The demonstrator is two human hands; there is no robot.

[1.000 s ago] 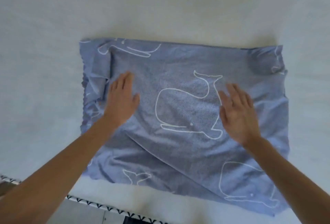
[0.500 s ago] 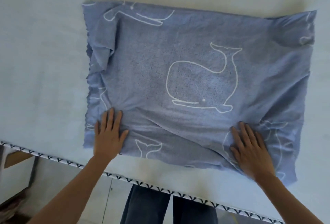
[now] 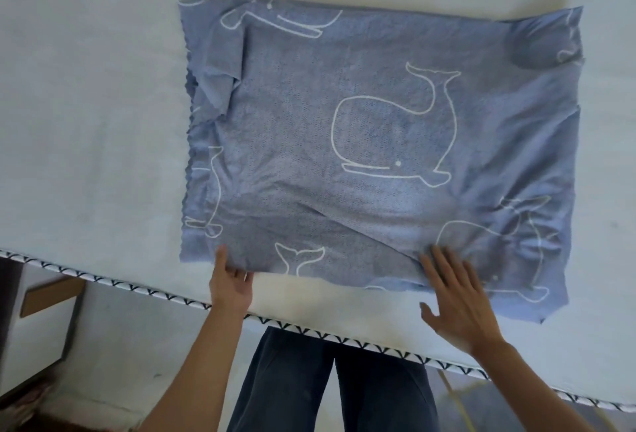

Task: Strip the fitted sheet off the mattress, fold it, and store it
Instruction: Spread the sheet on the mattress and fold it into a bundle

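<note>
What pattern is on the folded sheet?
The folded sheet is blue, printed with white outline whales. The head view shows it best.

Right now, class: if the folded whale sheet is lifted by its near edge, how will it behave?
Probably floppy: the sheet lies creased on the mattress. Likely light, being thin cloth. Its loose layers may slide apart unless supported underneath.

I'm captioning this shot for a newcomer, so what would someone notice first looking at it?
The blue whale-print sheet grabs the eye, folded into a rough rectangle on the pale mattress. At its near edge the left hand pinches the fabric, while the right hand lies flat on it with fingers spread.
</note>
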